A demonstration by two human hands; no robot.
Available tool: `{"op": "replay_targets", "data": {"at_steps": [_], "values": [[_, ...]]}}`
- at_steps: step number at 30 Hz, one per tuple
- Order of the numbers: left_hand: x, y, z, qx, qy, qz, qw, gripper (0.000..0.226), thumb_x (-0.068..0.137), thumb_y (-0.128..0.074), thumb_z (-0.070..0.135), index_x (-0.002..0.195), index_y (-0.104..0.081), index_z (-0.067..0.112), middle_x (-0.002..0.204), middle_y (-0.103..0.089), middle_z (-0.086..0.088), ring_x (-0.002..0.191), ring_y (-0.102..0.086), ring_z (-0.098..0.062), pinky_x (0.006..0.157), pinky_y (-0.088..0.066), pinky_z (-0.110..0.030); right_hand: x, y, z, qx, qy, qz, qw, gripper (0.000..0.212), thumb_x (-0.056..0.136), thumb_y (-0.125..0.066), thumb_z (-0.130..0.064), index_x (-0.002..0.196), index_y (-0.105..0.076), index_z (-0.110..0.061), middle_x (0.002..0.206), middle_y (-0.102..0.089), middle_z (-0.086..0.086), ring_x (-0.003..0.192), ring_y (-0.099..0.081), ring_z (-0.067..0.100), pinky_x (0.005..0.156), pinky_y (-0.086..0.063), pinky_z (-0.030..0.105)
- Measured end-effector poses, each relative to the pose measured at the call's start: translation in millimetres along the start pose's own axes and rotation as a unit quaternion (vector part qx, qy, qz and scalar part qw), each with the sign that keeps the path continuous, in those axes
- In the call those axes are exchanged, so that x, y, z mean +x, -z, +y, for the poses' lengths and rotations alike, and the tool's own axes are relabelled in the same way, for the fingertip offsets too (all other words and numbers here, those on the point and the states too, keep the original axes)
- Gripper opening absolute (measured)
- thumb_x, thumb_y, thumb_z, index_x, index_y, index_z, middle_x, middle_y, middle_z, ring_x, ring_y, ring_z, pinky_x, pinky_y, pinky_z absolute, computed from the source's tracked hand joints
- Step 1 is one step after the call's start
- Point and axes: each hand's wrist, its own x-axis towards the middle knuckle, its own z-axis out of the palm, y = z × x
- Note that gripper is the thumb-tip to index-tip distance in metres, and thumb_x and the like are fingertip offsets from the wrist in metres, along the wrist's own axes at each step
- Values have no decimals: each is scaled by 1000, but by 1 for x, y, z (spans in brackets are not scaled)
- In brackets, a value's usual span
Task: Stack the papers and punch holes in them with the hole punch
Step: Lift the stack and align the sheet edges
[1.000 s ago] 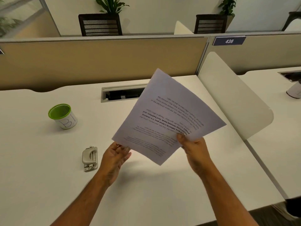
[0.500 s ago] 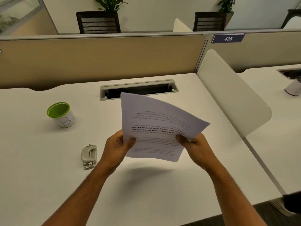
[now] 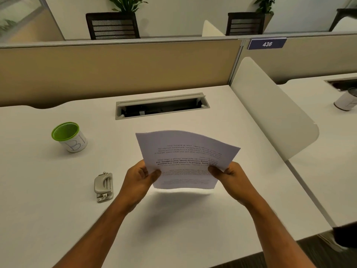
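Observation:
A stack of printed white papers (image 3: 185,157) is held above the white desk, its text upside down to me and its far edge curling. My left hand (image 3: 140,180) grips the papers' left edge with the thumb on top. My right hand (image 3: 229,178) grips the right edge the same way. A small grey metal hole punch (image 3: 103,187) lies flat on the desk, just left of my left hand and apart from it.
A green-rimmed white cup (image 3: 70,136) stands at the left. An open cable tray slot (image 3: 162,107) sits in the desk behind the papers. A white curved divider (image 3: 270,111) bounds the right side, a tan partition (image 3: 116,70) the back. The desk's front edge (image 3: 212,257) is near.
My left hand, open a second ago, has closed on the papers' left edge. The papers have swung from tilted to square between both hands and come lower and closer to me.

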Motion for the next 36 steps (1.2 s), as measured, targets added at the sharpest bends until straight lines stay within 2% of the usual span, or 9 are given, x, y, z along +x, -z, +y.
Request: {"op": "replay_targets", "data": {"at_steps": [6,11,14,19,22,25,29,33,36], "values": [[-7,-5,-14,0,39,-14,999,35,94,-65,15,116,-69,43,117,-74,10,110,-69,-15,92,-58,-35,-7,-6,30,1,-37,-20,999,55,104,-53,-10,109,-66,-63,113,-72,-29,107,-66,-2,80,-55,13],[4,-10,-9,-1,40,29,999,30,97,-61,16,112,-71,40,112,-75,10,103,-71,-16,90,-59,-39,-6,-3,52,5,-50,27,998,31,95,-64,-34,120,-66,-53,117,-72,-21,110,-67,4,85,-60,22],[10,-15,-2,-77,47,64,994,25,95,-62,14,114,-72,28,113,-76,1,102,-71,-23,90,-58,-42,-9,-2,60,51,-50,80,994,45,87,-72,-50,130,-60,-47,128,-69,-17,117,-64,4,95,-53,30],[15,-26,6,-236,98,76,964,23,89,-65,10,112,-69,14,113,-75,-6,104,-70,-25,93,-53,-45,-11,-24,69,237,-32,26,971,65,85,-80,-21,144,-52,-23,149,-56,4,141,-47,24,115,-38,39],[13,-31,5,-313,119,47,941,29,84,-68,11,113,-68,14,115,-73,-5,108,-68,-23,92,-53,-44,-6,-38,57,283,-23,43,958,48,86,-78,-16,131,-63,-21,134,-66,11,131,-56,34,111,-46,39],[11,-28,-2,-333,123,29,935,26,85,-67,10,111,-68,14,116,-72,-7,110,-68,-24,88,-57,-41,1,-39,41,313,-12,91,945,30,91,-68,-7,117,-72,-23,118,-73,9,117,-65,30,106,-51,44],[13,-9,-11,-343,101,71,931,25,82,-67,3,104,-66,14,108,-72,-8,112,-66,-25,100,-51,-47,3,-24,27,219,6,158,963,22,92,-65,-17,106,-76,-31,109,-77,4,108,-70,29,96,-57,42],[16,20,-15,-283,60,103,952,47,82,-67,3,127,-60,13,120,-70,-5,114,-66,-23,95,-55,-36,1,-2,26,111,15,213,971,41,102,-56,-8,97,-76,-44,99,-78,-10,96,-73,15,79,-60,22],[12,33,-19,-177,68,110,976,41,82,-70,9,122,-62,10,118,-73,-9,112,-67,-31,92,-57,-31,-1,9,26,60,13,223,973,51,103,-53,-5,93,-75,-50,95,-77,-17,90,-72,6,72,-57,12]]}}
